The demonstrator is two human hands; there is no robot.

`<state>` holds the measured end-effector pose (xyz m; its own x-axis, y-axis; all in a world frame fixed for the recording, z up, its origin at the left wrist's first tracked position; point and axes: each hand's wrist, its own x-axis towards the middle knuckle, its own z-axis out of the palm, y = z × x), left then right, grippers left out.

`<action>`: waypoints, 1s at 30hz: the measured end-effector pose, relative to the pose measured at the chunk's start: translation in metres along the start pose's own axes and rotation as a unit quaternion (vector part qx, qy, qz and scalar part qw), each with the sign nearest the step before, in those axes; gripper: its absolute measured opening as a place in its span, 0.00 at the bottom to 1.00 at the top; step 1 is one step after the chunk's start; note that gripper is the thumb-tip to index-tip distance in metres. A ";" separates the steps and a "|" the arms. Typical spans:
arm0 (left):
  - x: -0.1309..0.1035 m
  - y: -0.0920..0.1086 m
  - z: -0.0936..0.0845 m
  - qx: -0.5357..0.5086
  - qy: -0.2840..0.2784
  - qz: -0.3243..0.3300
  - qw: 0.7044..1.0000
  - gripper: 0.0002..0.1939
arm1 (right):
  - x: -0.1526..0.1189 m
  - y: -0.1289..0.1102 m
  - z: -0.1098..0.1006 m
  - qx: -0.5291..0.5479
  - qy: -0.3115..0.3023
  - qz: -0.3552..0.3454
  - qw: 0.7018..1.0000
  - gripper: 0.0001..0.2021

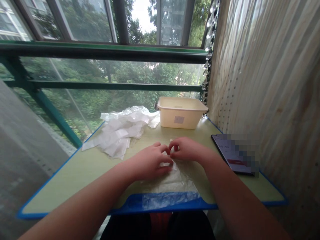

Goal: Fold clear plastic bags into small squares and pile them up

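Observation:
A thin clear plastic bag [172, 181] lies on the table in front of me, its lower end over the blue front edge. My left hand [153, 160] is closed over its upper part, thumb and fingers bent together in a pinch. Close against it, my right hand [186, 149] pinches the plastic with curled fingertips. The two sets of fingertips almost meet, and they hide the bit of film between them. Beyond my left hand, a loose heap of white and clear plastic bags [122, 130] spreads over the table's back left.
A cream plastic bin [180, 115] with a small label stands at the back of the pale green table [60, 186]. To the right lies a phone [231, 155], partly blurred out. A green railing [120, 86] and windows rise behind; a curtain [270, 76] hangs at right.

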<state>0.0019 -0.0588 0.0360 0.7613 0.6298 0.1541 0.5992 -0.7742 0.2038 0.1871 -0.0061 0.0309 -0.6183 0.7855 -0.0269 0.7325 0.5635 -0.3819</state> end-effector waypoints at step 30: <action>-0.002 -0.006 -0.009 -0.047 -0.045 -0.010 0.998 0.14 | 0.003 0.013 0.000 0.053 -0.039 0.026 0.998 0.17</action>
<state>-0.0061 -0.0547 0.0433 0.7707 0.6342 0.0615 0.5926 -0.7490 0.2964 0.1946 0.0034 0.0260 -0.6035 0.7884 -0.1189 0.7324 0.4892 -0.4736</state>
